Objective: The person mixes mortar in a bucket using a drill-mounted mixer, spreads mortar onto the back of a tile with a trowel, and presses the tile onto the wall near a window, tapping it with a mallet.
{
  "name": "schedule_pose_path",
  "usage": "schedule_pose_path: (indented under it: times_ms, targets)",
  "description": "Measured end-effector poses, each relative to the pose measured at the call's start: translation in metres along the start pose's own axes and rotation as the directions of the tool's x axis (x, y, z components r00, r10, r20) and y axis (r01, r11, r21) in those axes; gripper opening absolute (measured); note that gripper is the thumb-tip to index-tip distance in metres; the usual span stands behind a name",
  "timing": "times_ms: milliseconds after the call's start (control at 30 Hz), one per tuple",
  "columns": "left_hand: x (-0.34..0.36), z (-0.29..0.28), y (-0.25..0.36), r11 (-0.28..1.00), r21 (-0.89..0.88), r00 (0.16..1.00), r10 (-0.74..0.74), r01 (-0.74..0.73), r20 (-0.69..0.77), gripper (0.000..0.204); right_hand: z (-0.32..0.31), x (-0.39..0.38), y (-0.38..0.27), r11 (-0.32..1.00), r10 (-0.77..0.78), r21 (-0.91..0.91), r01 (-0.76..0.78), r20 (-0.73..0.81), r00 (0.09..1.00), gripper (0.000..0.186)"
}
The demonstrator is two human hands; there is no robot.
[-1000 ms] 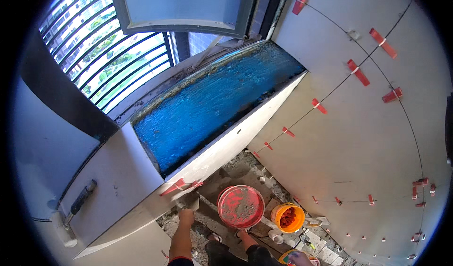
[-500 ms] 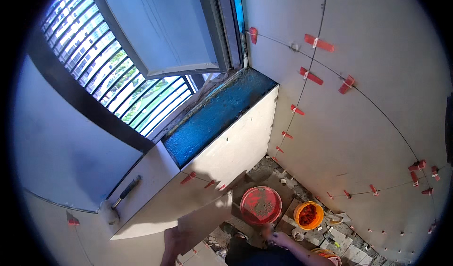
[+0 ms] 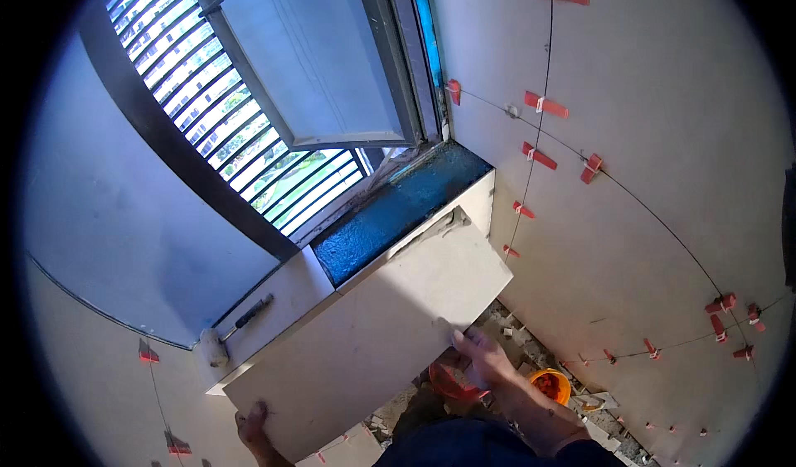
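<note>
A large pale rectangular tile (image 3: 356, 351) lies across both my hands in front of the window sill, hiding most of the tiled wall beneath. My left hand (image 3: 254, 427) is closed round its near left edge, thumb on top. At the near right edge my right hand (image 3: 485, 358) grips it, thumb over the face and fingers mostly hidden below. Grey mortar is smeared at the tile's far corner. Beyond it, the recessed sill bed (image 3: 398, 210) is coated blue. A mallet (image 3: 213, 349) with a pale head and dark handle rests on the tiled part of the sill at left.
A red bucket (image 3: 452, 382) stands below, partly covered by the tile and my right arm. Beside it is an orange bucket (image 3: 549, 384) with red pieces inside. Red wedges (image 3: 547, 104) line the wall's tile joints. An open window sash (image 3: 307, 61) hangs above the sill; rubble covers the floor.
The tile has come up and forward, close to the sill front. My right hand has moved from above the red bucket onto the tile's edge; my left hand has moved left and slightly down.
</note>
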State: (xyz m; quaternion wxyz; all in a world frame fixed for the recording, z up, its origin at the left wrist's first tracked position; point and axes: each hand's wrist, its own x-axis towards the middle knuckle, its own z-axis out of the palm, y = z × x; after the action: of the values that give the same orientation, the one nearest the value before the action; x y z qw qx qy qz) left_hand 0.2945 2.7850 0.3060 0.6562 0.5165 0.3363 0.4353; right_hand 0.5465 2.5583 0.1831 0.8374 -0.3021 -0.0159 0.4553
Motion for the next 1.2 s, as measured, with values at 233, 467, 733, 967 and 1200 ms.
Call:
schedule_pose_path:
  times_ms: [233, 467, 733, 967, 1200]
  targets:
    - [0.102, 0.015, -0.071, 0.996, 0.076, 0.991, 0.037, -0.047, 0.127, 0.039, 0.029, 0.082, -0.047, 0.945, -0.212, -0.289, 0.156, -0.176, 0.961, 0.036]
    - [0.194, 0.07, -0.111, 0.955, 0.27, 0.991, 0.099, -0.12, 0.092, 0.039, 0.024, 0.179, -0.075, 0.928, -0.321, -0.275, 0.251, -0.248, 0.914, 0.036]
    - [0.255, 0.111, -0.146, 0.908, 0.419, 0.99, -0.079, 0.022, 0.119, 0.03, -0.003, 0.246, -0.104, 0.918, -0.333, -0.337, 0.207, -0.374, 0.866, 0.03]
    - [0.278, 0.133, -0.166, 0.92, 0.376, 0.986, 0.057, -0.113, 0.156, 0.034, -0.007, 0.267, -0.123, 0.89, -0.327, -0.437, 0.129, -0.414, 0.849, 0.028]
    - [0.294, 0.141, -0.173, 0.882, 0.461, 0.969, -0.021, -0.098, 0.246, 0.035, -0.006, 0.28, -0.131, 0.885, -0.316, -0.461, 0.068, -0.485, 0.815, 0.03]
